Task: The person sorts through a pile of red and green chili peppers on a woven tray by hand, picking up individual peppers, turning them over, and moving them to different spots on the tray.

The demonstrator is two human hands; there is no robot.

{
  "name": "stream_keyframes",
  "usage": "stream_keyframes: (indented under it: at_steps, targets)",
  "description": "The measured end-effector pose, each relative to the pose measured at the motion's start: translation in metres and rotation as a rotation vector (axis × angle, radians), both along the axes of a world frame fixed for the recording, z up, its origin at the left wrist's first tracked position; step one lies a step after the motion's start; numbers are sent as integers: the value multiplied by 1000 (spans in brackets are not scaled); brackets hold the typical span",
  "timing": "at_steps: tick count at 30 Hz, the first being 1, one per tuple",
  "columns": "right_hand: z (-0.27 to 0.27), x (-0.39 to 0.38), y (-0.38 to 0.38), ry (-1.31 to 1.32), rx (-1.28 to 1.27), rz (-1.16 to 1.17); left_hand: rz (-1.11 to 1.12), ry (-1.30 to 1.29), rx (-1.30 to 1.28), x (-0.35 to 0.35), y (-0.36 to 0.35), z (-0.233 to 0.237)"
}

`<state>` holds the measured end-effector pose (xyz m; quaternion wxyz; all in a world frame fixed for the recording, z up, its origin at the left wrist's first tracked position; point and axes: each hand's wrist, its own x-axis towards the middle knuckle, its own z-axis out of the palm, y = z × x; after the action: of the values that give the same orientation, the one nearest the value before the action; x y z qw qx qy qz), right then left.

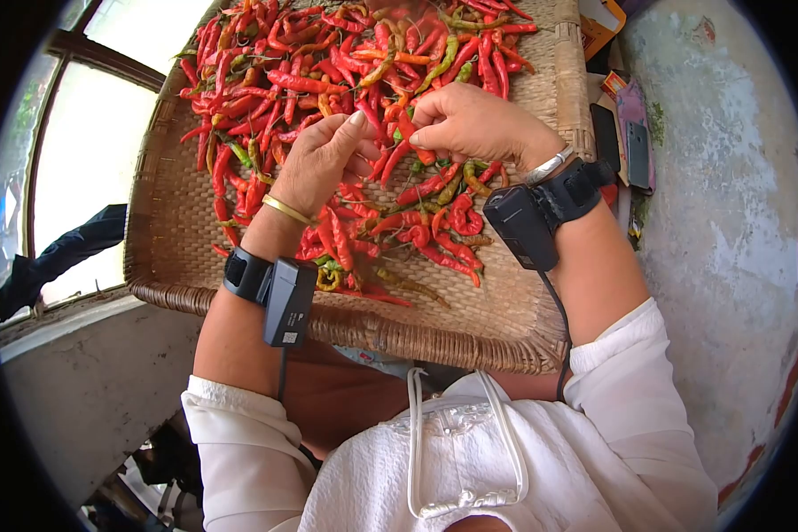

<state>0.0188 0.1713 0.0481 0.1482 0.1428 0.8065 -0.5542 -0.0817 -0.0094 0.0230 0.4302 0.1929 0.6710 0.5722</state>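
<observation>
Woven tray (176, 226) and topmost chilies (328, 16) beyond the upper edge.

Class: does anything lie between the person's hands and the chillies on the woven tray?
Nothing visible. The left hand and right hand rest on the pile in the woven tray, together pinching one red chilli.

Both forearms outstretched, left hand (315, 164) and right hand (470, 124) close together, fingers (353, 122) pinched.

We've got our left hand (315, 164) and right hand (470, 124) pinched together on one red chilli (390, 162) between our fingertips, with the chilli heap (328, 53) spread just beyond and beneath the fingers, all lying on the woven tray (173, 230).
</observation>
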Motion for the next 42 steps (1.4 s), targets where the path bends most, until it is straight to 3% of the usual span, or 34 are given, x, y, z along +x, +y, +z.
stream_keyframes:
  at_steps: [1, 3, 6, 7, 8, 9, 11, 12, 13, 15, 19, 26, 28, 29, 31, 33, 35, 38, 39, 41, 42]
  targets:
    - [0, -1, 4, 12, 0, -25, -42, 2, -19, 1, 0, 1]
    - [-3, -2, 10, 296, -427, -389, -85, 3, -37, 3, 2, -4]
    - [0, -4, 21, 505, -604, -562, -370, 251, -166, 11, 3, -15]
    - [-2, -4, 23, 427, -449, -538, -371, 250, -168, 13, 2, -16]
    - [-5, -3, 24, 350, -294, -514, -459, 550, -181, 15, 1, -20]
    - [-7, -3, 22, 350, -294, -517, -543, 853, -190, 17, 1, -21]
    - [-13, -5, 10, 186, 340, -64, -574, 858, -251, 17, 3, -20]
    - [-18, -6, 4, 174, 548, 26, -549, 916, -256, 17, 3, -24]
    - [-25, -5, 1, 174, 548, 26, -523, 974, -262, 16, 4, -25]
    - [-35, -3, -4, 162, 818, 93, -517, 986, -281, 16, 5, -24]
    - [-42, -1, -8, 69, 905, 196, -484, 1024, -283, 18, 5, -25]
    - [-57, 0, -6, 129, 912, 155, -510, 1013, -339, 19, 8, -27]
    - [-55, 0, -5, 120, 920, 166, -390, 936, -87, 20, 10, -22]
    - [-54, -1, -3, 82, 921, 199, -394, 936, -87, 19, 11, -20]
    - [-39, -1, -2, 46, 921, 228, -121, 931, 64, 16, 13, -13]
    - [-17, -1, 0, -49, 735, 220, -54, 819, 8, 14, 13, -7]
    - [-8, 0, 9, -60, 703, 267, 146, 702, 25, 2, 12, -16]
    - [8, 2, 18, 68, 352, 89, 104, 703, -83, -11, 6, -21]
    - [6, -1, 20, 69, 351, 89, 66, 734, -131, -15, 5, -23]
    - [-3, -6, 20, 409, -314, -507, 52, 819, -158, -19, 4, -25]
    - [-4, -7, 18, 464, -329, -606, 40, 809, -160, -20, 3, -25]
